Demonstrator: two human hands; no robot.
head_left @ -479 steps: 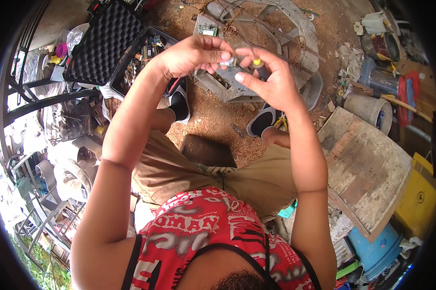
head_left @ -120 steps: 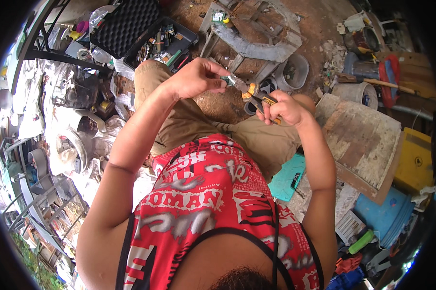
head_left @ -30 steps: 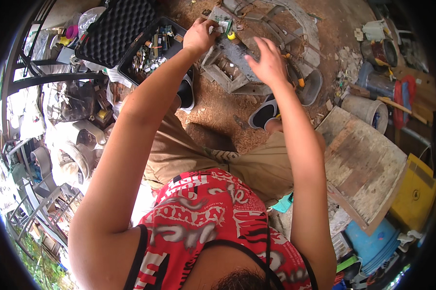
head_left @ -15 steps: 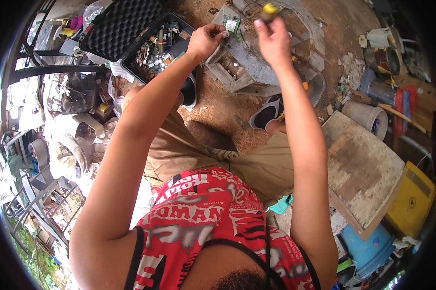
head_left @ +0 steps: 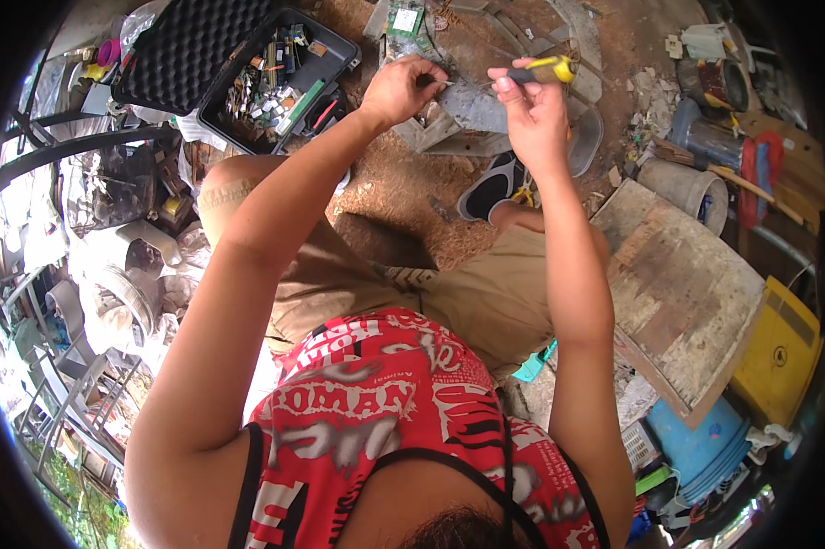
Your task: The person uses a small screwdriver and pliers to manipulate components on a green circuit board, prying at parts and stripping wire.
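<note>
My right hand [head_left: 536, 119] is closed around a screwdriver [head_left: 551, 69] with a yellow and black handle. Its handle end points right, and its thin shaft seems to run left toward my other hand. The fingers of my left hand [head_left: 401, 91] are pinched together on a small, pale, thin piece [head_left: 446, 83] too tiny to name. Both hands hover above a grey slab-like stand [head_left: 481, 112] on the ground. A green circuit board [head_left: 404, 20] with a white label lies on the stand's far left part, beyond my left hand.
An open black case [head_left: 350, 57] with foam in its lid holds many circuit boards, left of my hands. Pliers with red handles [head_left: 324, 113] lie by it. A worn wooden board [head_left: 678, 293], yellow case [head_left: 778, 352], blue bucket [head_left: 696, 448] and white bucket [head_left: 678, 194] stand right.
The screwdriver has swung from a blurred, raised position to lying sideways in my right hand, which came nearer. My left hand has moved away from the green board. The whole view has shifted slightly.
</note>
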